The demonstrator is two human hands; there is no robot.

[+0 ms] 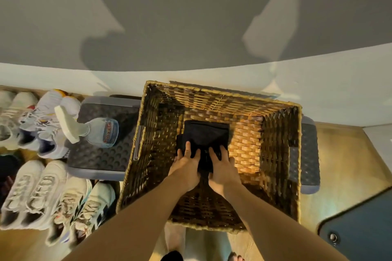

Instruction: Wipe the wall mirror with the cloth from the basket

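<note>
A folded black cloth (206, 133) is seen lying on the bottom of a deep wicker basket (282, 154), towards its left side. Both hands are reached down into the basket and laid on the near edge of the cloth: the left hand (186, 167) with fingers spread over the fabric, the right hand (222, 168) just beside it, its fingers curled over a darker fold. Whether the cloth is actually gripped cannot be told. The basket is set on a dark dimpled platform (99, 154), on which a clear spray bottle (93, 129) with a white trigger is also laid. Pairs of white sneakers (40, 193) are lined up to the left.
</note>
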